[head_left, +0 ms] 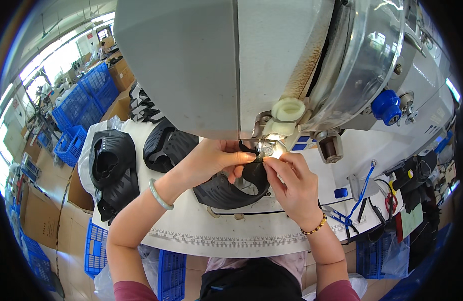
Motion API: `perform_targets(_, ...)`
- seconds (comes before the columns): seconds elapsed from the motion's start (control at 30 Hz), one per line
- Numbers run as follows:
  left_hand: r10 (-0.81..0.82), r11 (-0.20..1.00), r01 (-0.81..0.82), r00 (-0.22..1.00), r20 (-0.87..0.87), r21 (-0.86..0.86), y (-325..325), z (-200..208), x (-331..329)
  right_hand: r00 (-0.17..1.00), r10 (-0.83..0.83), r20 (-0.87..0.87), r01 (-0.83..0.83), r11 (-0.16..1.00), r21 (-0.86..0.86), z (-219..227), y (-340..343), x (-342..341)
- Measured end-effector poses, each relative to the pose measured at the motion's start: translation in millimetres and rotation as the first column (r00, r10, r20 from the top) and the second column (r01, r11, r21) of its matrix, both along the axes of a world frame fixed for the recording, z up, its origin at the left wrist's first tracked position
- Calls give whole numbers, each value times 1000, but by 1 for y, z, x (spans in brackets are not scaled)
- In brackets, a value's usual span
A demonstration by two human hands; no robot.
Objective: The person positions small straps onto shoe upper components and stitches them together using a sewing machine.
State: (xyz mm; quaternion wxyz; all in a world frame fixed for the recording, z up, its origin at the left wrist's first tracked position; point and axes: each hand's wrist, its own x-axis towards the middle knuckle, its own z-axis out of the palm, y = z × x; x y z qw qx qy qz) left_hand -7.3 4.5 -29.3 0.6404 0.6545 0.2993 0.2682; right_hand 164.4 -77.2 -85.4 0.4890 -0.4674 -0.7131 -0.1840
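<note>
Crates (86,100) of blue plastic stand left; hands (211,160) pinch black piece (226,190).

1. Left hand (211,160) and right hand (291,183) pinch a black shoe upper (226,190) under the sewing machine head (231,65).
2. Further black uppers (113,170) lie on the white counter (191,226).
3. Blue crates (86,103) stand behind, at left.
</note>
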Motion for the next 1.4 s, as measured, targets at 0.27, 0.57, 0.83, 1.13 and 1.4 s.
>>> perform_targets(0.27,4,998,-2,999,-38,57,1,1,3,992,-24,-124,-2,979,-203,-2,-26,-11)
perform_targets(0.57,11,1000,-10,998,-56,3,4,-3,2,801,167,-575,-467,776,-424,-7,-30,-15)
perform_targets(0.83,-6,1000,6,998,-65,2,7,-1,1,876,185,-446,-363,861,-356,-7,-28,-16)
perform_targets(1.13,-35,999,36,997,-72,17,8,0,1,879,178,-442,-357,860,-365,-7,-28,-16)
perform_targets(1.4,83,993,-89,994,-76,-82,16,-12,1,780,129,-613,-387,869,-309,-14,-22,-9)
